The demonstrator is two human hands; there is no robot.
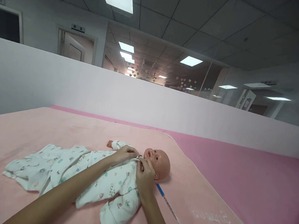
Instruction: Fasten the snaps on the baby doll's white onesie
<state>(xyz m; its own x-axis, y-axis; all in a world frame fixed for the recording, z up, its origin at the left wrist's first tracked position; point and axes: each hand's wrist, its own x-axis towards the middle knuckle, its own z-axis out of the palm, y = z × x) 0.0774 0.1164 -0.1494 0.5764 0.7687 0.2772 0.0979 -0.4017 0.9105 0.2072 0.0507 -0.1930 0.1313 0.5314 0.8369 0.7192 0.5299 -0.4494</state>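
Observation:
A baby doll lies on its back on a light pink blanket, head to the right. It wears a white patterned romper. My left hand rests on the doll's chest and pinches the romper's collar edge. My right hand grips the same collar right below the doll's chin. Both hands sit close together at the neckline. The doll's far arm sticks out in a white sleeve behind my left hand.
A thin thermometer with a blue end lies on the blanket just right of my right forearm. A darker pink mat spreads beyond the blanket. A low white partition wall runs along the back.

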